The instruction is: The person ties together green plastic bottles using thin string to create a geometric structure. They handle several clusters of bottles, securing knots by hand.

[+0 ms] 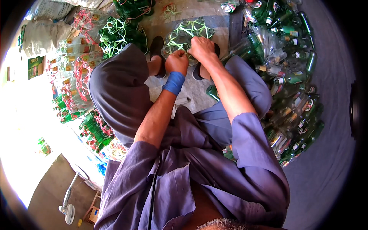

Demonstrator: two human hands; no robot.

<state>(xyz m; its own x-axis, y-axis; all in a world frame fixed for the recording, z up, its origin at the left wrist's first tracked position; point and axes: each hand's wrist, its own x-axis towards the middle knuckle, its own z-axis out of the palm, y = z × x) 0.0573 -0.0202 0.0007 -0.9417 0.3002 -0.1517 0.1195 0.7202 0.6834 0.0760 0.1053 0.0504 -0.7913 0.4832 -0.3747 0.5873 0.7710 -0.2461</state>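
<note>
Between my feet stands a bundle of clear glass bottles (pixel 181 40), their necks up. Light green string (pixel 190 25) is laced around the necks in a criss-cross. At the near side of the bundle my left hand (pixel 177 62), with a blue wrap on its wrist, is closed with fingers pinched on the string. My right hand (pixel 202 49) is closed on the string too, a little farther away and to the right, low over the bottle tops. The fingertips are partly hidden, and the short piece of string between the hands is hard to see.
Tied green bottles (pixel 119 32) stand beyond my left knee, with clear bundles in red string (pixel 81 73) farther left. A large heap of loose bottles (pixel 293 78) lies to my right. One green bottle (pixel 212 92) and a small white object (pixel 182 101) lie between my legs.
</note>
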